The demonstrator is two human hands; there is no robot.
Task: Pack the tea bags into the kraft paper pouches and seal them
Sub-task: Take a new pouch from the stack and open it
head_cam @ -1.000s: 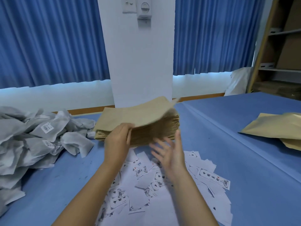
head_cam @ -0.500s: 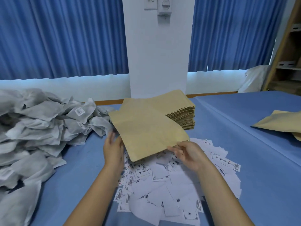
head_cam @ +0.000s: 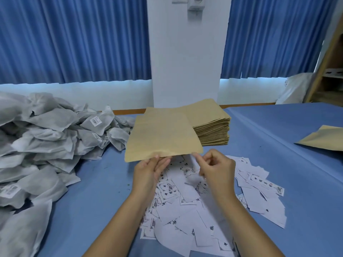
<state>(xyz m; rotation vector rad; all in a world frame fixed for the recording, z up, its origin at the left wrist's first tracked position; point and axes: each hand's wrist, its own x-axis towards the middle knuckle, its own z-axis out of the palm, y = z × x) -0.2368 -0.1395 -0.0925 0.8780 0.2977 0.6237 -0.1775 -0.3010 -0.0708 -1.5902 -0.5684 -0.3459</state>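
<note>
1. The left hand (head_cam: 148,173) pinches the near edge of a flat kraft pouch (head_cam: 163,134), held just in front of the pouch stack (head_cam: 213,127). The right hand (head_cam: 217,169) nips the pouch's near right corner between thumb and forefinger.
2. The pouch is smooth, tan and rectangular, with rounded corners.
3. Crumpled grey-white tea bags (head_cam: 46,141) heap at the left on the blue table (head_cam: 278,164).
4. Small white printed slips (head_cam: 194,204) lie scattered under the hands.

Pouch (head_cam: 163,138): plain kraft tan. Pouch stack (head_cam: 211,127): same tan. Tea bags (head_cam: 46,138): grey-white. Labels (head_cam: 185,201): white, black print. Table (head_cam: 278,145): blue. Curtains (head_cam: 74,38): blue, pleated.
</note>
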